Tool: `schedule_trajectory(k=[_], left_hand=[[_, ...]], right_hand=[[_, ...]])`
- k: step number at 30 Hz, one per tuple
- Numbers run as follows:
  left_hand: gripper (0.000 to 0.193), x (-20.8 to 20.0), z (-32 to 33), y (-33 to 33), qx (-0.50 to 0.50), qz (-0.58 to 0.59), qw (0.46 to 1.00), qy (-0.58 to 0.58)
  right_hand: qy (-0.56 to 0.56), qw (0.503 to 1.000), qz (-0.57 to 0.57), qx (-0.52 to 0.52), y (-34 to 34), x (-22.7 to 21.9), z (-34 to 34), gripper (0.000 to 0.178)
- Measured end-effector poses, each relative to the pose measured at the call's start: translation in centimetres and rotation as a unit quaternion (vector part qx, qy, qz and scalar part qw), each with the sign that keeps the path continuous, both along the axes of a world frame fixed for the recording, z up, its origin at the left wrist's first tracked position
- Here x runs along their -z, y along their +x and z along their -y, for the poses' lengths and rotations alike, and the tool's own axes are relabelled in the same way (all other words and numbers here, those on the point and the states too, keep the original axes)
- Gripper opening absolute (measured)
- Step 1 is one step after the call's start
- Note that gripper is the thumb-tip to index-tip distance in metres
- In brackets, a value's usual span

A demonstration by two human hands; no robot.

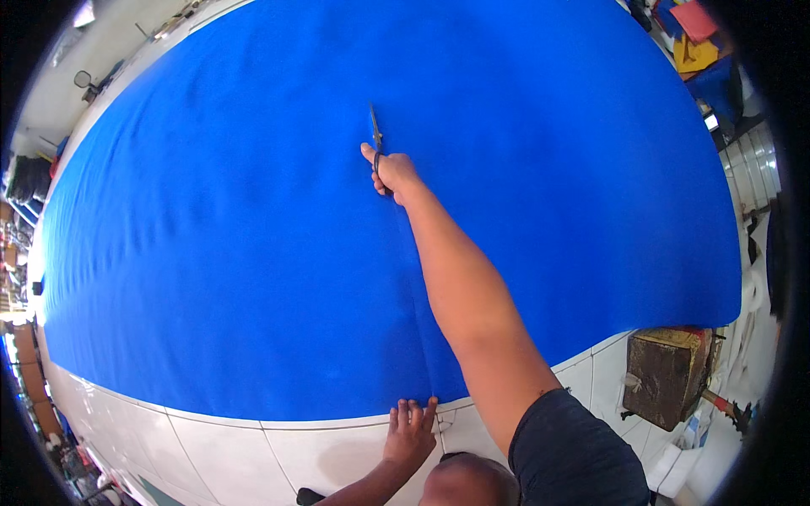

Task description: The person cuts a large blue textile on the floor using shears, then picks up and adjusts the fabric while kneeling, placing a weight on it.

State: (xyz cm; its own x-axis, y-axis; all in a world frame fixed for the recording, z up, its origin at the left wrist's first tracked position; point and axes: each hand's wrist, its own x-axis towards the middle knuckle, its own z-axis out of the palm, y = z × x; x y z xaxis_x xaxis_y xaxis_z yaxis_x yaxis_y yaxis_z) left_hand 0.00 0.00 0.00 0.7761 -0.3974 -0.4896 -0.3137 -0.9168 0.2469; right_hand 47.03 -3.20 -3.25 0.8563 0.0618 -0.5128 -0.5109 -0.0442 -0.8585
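Blue cloth (574, 194) spreads over white tiles (219, 460); right hand (393, 172) holds scissors (376, 135).

We see white tiles (219, 447) with thin dark joints along the near side. Near right, a worn brown box (658, 379) stands on them. Far right, we find a red piece (693, 21) and a yellow piece (696, 53) among clutter, with a pale ribbed panel (749, 169) nearer us. Far left, we make out a round mirror (82, 79) and bright light (84, 13); nearer, brown panels (29, 371).
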Motion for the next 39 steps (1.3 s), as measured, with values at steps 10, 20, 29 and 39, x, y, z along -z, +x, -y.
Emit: schedule_trajectory(k=[10, 20, 29, 39], left_hand=[[0.053, -1.2, -5.2, 26.2, -0.243, 0.230, 0.922, -0.196], [0.067, 4.0, -7.7, 38.0, -0.299, 0.297, 0.906, -0.020], [0.069, 2.9, -7.6, 38.3, -0.308, 0.236, 0.921, -0.039], [0.069, 3.7, -7.8, 38.9, -0.315, 0.197, 0.928, -0.012]], right_hand=[[-0.041, 0.999, 0.013, -0.004, 0.6, 0.1, 0.9, 0.051], [-0.071, 0.997, 0.007, -0.022, 0.0, 0.0, -0.1, 0.055], [-0.107, 0.994, -0.020, 0.015, -0.8, 0.0, 0.1, 0.049], [-0.098, 0.995, -0.023, 0.007, 5.8, 0.4, -1.0, 0.050]])
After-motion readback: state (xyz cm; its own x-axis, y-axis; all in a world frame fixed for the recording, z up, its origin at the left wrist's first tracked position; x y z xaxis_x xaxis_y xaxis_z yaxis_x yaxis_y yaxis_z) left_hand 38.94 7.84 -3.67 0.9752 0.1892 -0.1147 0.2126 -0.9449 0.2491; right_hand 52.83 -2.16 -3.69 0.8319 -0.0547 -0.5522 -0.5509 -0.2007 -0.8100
